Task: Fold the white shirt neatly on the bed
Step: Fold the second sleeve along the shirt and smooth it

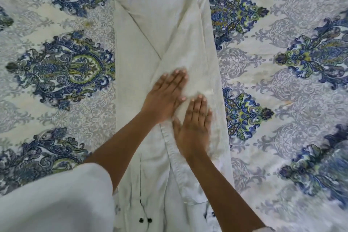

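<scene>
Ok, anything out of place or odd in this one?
Nothing much. The white shirt lies as a straight narrow strip on the bedspread, with the left hand and right hand flat on it. Only a small yellowish-brown mark left of the shirt looks like a stain.

Figure: the bed (267, 88) seen from above. We see its surface wholly dressed in a pale cover (250, 190) printed with a grey damask ground and staggered rows of blue, green and grey paisley medallions (64, 69). Directly on this cover lies the white shirt (150, 30), a long narrow strip running from the near edge of the view to the far edge. Both of its sides are folded inward and cross in a V over its middle. We note dark buttons (145, 220) at its near end.
</scene>
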`<state>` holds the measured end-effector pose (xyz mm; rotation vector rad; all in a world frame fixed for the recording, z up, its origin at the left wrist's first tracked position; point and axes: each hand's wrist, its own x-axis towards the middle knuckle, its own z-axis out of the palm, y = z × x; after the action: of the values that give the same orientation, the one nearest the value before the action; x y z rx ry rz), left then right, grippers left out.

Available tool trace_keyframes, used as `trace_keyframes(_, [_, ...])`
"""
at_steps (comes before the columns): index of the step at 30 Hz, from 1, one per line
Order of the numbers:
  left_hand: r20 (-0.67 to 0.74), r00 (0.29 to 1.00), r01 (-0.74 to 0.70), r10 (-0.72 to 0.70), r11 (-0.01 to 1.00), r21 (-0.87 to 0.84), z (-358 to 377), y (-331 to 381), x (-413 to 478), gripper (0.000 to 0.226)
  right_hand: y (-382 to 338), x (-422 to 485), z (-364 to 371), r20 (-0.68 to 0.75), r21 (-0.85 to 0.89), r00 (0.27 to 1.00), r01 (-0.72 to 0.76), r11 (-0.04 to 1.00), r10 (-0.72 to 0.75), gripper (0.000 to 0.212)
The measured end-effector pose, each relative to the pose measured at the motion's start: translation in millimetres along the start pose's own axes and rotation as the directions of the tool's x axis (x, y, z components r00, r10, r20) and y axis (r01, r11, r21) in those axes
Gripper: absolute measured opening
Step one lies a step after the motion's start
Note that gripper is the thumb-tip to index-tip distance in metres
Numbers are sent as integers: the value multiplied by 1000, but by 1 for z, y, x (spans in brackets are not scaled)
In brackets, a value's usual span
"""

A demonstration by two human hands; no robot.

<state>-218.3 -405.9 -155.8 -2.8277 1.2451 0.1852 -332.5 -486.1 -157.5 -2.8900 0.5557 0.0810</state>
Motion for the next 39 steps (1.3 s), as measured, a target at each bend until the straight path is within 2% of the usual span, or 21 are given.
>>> trace_keyframes(3, [-4,998,65,-65,998,10,10,-16,-2,63,24,-31,9,23,-41,1000,18,999,-17,74])
trace_keyframes(5, [-2,980,198,-198,980,8,5,-16,-7,68,45,-64,6,23,-56,1000,1,998,0,75])
trace_keyframes(6, [3,967,256,-256,966,-27,2,-8,-11,70,53,-79,2,22,-52,999,-23,998,24,76])
trace_keyframes(7, [25,966,258,-256,963,-79,0,4,-16,72,55,-90,-1,17,-43,999,-49,998,50,76])
trace_keyframes(10, [26,1000,-7,10,996,-92,5,56,-48,66,47,-95,-2,-10,-17,998,-67,998,67,77])
trace_keyframes(11, [13,998,-52,53,995,-81,11,64,-58,62,44,-94,-2,4,-17,998,-55,998,55,78])
trace_keyframes(14, [23,997,78,-77,995,-69,21,66,-73,61,55,-110,2,66,-1,998,-21,1000,21,81])
trace_keyframes(16, [21,988,153,-152,981,-123,19,75,-80,62,69,-137,2,98,-21,995,-8,1000,10,82])
trace_keyframes(20, [55,998,26,-17,985,-172,22,126,-124,61,84,-166,-6,112,-64,993,-16,998,23,80])
trace_keyframes(25, [99,995,43,-31,991,-123,27,143,-157,56,101,-181,-1,176,-121,981,104,987,-81,75])
trace_keyframes(30, [175,983,-29,50,993,-117,21,157,-206,53,131,-220,-13,290,-151,943,213,965,-163,69])
trace_keyframes(33, [203,974,-75,100,989,-126,-4,165,-229,51,137,-224,-34,252,-102,944,244,964,-212,62])
trace_keyframes(35, [165,986,1,34,978,-206,-29,157,-234,48,139,-203,-52,181,-84,941,305,949,-286,49])
trace_keyframes(37, [72,976,216,-204,929,-299,-47,130,-234,46,143,-164,-64,127,-78,938,333,940,-322,53])
trace_keyframes(39, [61,918,394,-392,879,-270,-47,90,-240,47,156,-124,-64,109,-62,916,394,917,-386,62])
